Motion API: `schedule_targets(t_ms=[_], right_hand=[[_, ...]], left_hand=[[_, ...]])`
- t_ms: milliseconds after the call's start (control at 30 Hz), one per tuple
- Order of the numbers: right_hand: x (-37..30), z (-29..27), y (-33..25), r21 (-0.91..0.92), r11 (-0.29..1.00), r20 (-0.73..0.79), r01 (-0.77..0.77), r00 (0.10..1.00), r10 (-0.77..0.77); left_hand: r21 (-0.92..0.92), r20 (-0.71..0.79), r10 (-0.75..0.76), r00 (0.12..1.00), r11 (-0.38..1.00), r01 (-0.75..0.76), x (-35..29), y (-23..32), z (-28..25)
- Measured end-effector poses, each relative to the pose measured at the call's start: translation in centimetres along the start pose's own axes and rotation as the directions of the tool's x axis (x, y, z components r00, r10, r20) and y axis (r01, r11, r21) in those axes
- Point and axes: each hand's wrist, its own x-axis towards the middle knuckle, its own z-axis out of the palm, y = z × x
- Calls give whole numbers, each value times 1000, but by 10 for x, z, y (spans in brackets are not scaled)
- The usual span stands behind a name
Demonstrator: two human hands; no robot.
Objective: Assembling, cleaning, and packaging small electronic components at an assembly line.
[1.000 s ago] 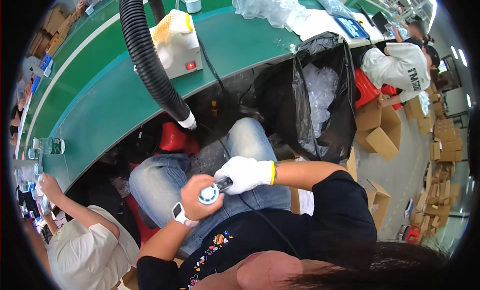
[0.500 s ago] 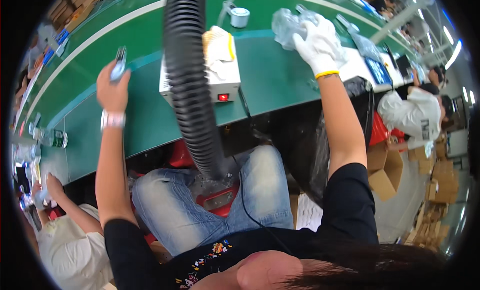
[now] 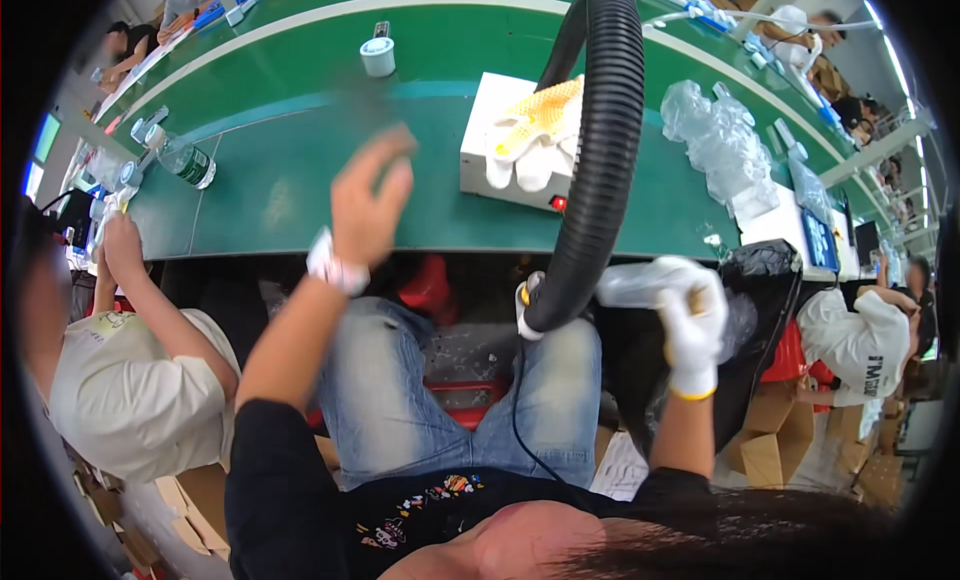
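The bare left hand (image 3: 370, 200) is raised near the middle of the frame, left of centre, over the near edge of the green worktop (image 3: 270, 205), its fingers loosely spread with nothing visible in them. The gloved right hand (image 3: 693, 320), right of centre and below the worktop's edge, is closed round one end of a clear plastic bag (image 3: 637, 285) that points leftward toward the black ribbed hose (image 3: 612, 110); blur hides the exact pinch. A small pale-blue and white device (image 3: 378, 58) stands at upper centre-left, well apart from the left hand. For good handling, the thin film probably wants a light grip at one edge, so that it neither creases nor slips in the glove, and it is best held clear of the hose's white end (image 3: 530, 305) at centre. The smooth-looking device seems better taken round its body with the bare fingers, on a path left of the white box (image 3: 490, 120), whose switch (image 3: 558, 203) glows red. A slower, level reach would likely suit both.
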Motion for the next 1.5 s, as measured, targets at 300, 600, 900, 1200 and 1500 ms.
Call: schedule_targets(t_ms=[300,600,900,1200,1500], right_hand=[[-88,194,25,347,848,213,-400,914,344],[-91,173,24,-221,880,279,-420,837,470],[-118,103,14,-214,807,667,-551,521,533],[-141,-83,111,846,528,-474,-76,349,809],[-184,136,66,162,876,-113,-455,873,474]], left_hand=[[-706,663,-531,528,-209,677,-185,60,68],[-483,376,-51,925,841,243,-174,36,66],[-726,601,-294,743,189,662,-174,28,92],[-520,771,-421,477,15,854,-175,28,89],[-662,596,-574,561,43,748,-174,23,71]])
